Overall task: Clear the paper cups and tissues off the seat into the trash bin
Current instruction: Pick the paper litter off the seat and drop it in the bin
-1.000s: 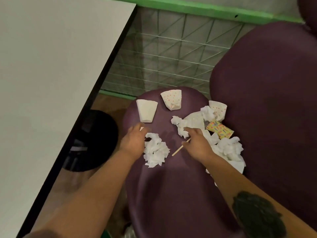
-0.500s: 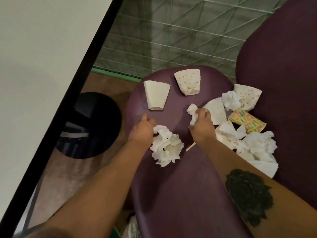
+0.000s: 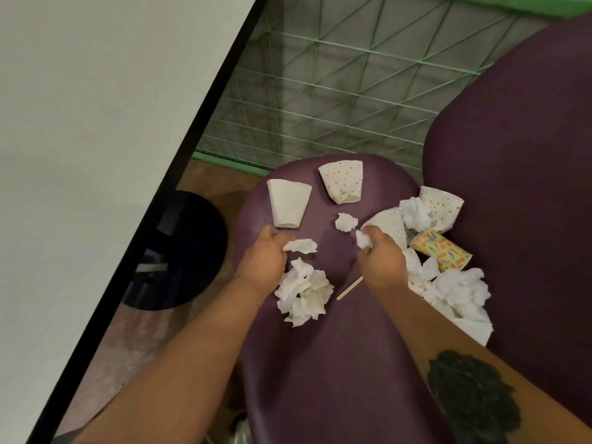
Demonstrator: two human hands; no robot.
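Head view, litter on seat.

Left hand [image 3: 261, 257]: fingers curling round a small crumpled white tissue [image 3: 301, 245], which is sticking out at its 3 o'clock.

Right hand [image 3: 381, 257]: fingers pinching a white tissue wad [image 3: 363, 240] that is showing at its 11 o'clock.

Loose white tissue ball [image 3: 346, 222]: lying free on the rounded purple upholstered seat [image 3: 336, 363], at 11 o'clock from the right hand and just beside it; the right hand is the nearer one.

Large heap of crumpled white tissues [image 3: 304, 293]: lying at 5 o'clock from the left hand, touching its wrist side.

Plain white flattened paper cup [image 3: 288, 206]: at 12 o'clock from the left hand, long axis running 12 to 6, wide mouth at 12.

Orange-dotted flattened paper cup [image 3: 342, 181]: beside it at 2 o'clock.

Second dotted paper cup [image 3: 440, 208], yellow printed carton [image 3: 440, 254] and further white tissue pile [image 3: 458, 290]: crowding the seat's 3 o'clock side against the purple backrest [image 3: 512, 155].

Thin wooden stick [image 3: 349, 287]: lying between the forearms.

Edges: white tabletop with black edge [image 3: 96, 123] is overhanging at 9 o'clock; green wire mesh [image 3: 336, 91] at 12. Trash bin is not identifiable.
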